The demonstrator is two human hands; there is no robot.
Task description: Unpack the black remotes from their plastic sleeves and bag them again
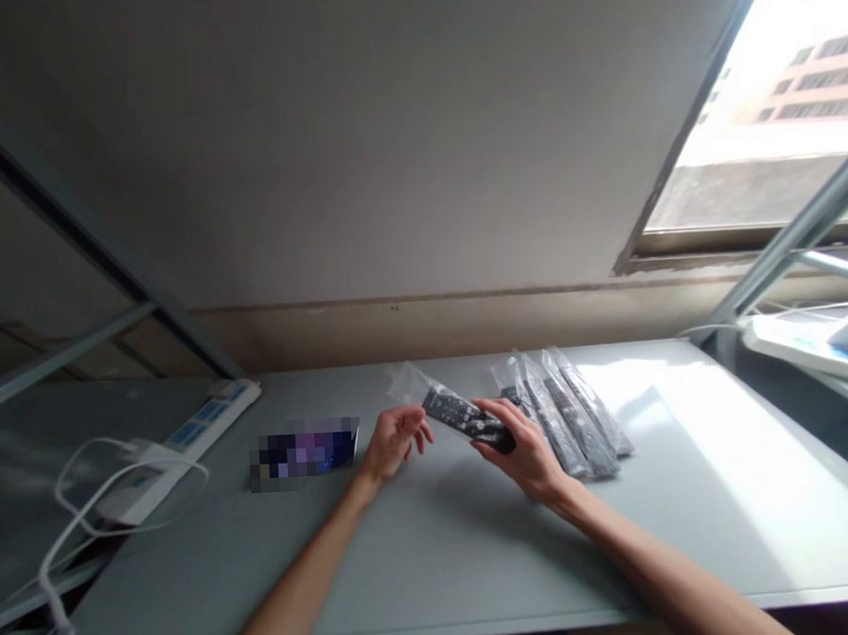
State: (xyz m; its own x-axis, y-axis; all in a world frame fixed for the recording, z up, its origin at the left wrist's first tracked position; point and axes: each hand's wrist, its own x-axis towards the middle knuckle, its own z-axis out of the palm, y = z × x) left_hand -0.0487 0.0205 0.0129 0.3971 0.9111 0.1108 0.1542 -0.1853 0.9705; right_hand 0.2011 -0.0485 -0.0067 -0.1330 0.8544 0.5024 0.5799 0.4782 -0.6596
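Note:
A black remote control with light buttons is tilted above the table. My right hand is closed around its lower right end, thumb on the near side and fingers on the far side. Clear plastic wrap sticks out past the remote's upper left end. Close by that end is my left hand, its fingers loosely curled and apart; whether it touches the wrap is unclear. Several more dark remotes in clear plastic sleeves lie side by side just beyond my right hand, which partly hides them.
A phone-like device, its screen blurred out, lies left of my left hand. White power strips with looping white cables run along the table's left side. The grey table meets a wall; metal posts and a window stand right.

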